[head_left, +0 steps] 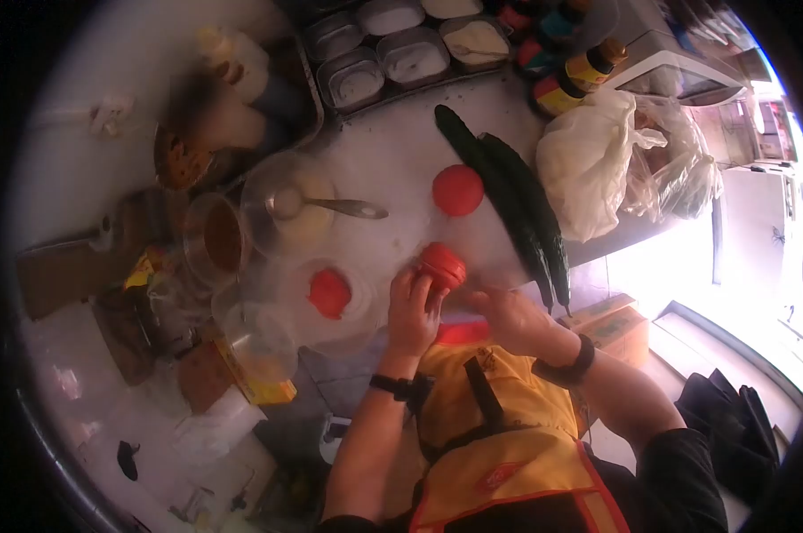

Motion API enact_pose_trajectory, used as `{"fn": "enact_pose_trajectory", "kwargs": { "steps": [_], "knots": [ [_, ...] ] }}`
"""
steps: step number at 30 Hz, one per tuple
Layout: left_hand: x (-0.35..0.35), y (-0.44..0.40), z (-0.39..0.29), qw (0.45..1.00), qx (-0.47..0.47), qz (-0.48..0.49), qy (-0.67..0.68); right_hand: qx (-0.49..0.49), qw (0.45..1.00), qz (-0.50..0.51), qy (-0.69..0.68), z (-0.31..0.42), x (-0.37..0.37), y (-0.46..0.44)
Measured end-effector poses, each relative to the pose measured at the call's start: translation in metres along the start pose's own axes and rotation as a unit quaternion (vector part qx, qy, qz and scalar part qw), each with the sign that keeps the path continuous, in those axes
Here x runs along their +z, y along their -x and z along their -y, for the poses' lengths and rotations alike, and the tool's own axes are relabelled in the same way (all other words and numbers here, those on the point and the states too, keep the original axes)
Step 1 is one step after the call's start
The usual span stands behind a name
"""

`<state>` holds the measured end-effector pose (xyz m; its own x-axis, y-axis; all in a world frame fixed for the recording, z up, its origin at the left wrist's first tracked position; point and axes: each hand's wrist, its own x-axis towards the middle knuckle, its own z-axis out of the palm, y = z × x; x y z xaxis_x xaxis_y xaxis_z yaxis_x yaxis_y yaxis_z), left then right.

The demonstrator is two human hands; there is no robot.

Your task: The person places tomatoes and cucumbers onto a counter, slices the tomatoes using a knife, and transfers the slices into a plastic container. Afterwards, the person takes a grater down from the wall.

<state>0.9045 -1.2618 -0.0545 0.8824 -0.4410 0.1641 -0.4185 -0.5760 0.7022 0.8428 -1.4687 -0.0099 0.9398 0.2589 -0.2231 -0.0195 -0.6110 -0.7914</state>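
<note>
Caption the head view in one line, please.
Left hand holding a cut tomato, right hand close by, second tomato and green cucumbers beyond.

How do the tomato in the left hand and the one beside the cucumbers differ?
Held tomato: lines across it, looks sliced; loose tomato: smooth, no cuts visible.
Held tomato: gripped by the left hand; loose tomato: untouched, beside the cucumbers.
Shared: both red and roundish.
</note>
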Motion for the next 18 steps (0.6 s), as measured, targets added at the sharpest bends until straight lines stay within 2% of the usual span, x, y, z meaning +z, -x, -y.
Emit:
{"fn": "enact_pose_trajectory", "kwargs": {
  "steps": [3, 5, 6, 8, 9, 11, 12, 15, 17, 18],
  "knots": [
    [-0.001, -0.003, -0.002, 0.999, -0.001, 0.007, -0.035, 0.005, 1.0, 0.0, 0.0, 0.016, -0.017, 0.004],
    [0.0, -0.004, -0.002, 0.999, 0.01, -0.011, -0.045, 0.102, 0.993, 0.052, -0.03, 0.032, -0.032, -0.003],
    [0.001, -0.004, -0.001, 0.999, 0.011, -0.013, -0.044, 0.101, 0.993, 0.052, -0.028, 0.03, -0.031, -0.003],
    [0.002, 0.0, 0.003, 0.999, 0.009, -0.007, -0.035, 0.028, 0.999, 0.038, 0.02, 0.021, -0.023, -0.003],
    [0.003, 0.001, 0.005, 0.999, 0.009, -0.008, -0.035, 0.028, 0.999, 0.038, 0.02, 0.013, -0.016, -0.011],
    [0.005, 0.004, 0.003, 0.999, -0.012, 0.007, -0.037, -0.147, 0.988, -0.043, -0.008, -0.001, -0.004, -0.031],
    [0.004, 0.004, 0.001, 0.999, -0.011, 0.008, -0.037, -0.146, 0.988, -0.045, -0.009, -0.001, -0.004, -0.032],
    [0.003, 0.001, 0.002, 0.999, -0.015, -0.005, -0.034, -0.098, 0.994, 0.017, 0.037, 0.004, -0.01, -0.033],
    [0.006, 0.006, 0.005, 0.999, -0.01, -0.022, -0.031, 0.031, 0.993, 0.11, 0.013, 0.012, -0.028, -0.014],
    [0.007, 0.006, 0.006, 0.999, -0.012, -0.024, -0.03, 0.03, 0.993, 0.111, 0.016, 0.011, -0.029, -0.014]
  ]
}}
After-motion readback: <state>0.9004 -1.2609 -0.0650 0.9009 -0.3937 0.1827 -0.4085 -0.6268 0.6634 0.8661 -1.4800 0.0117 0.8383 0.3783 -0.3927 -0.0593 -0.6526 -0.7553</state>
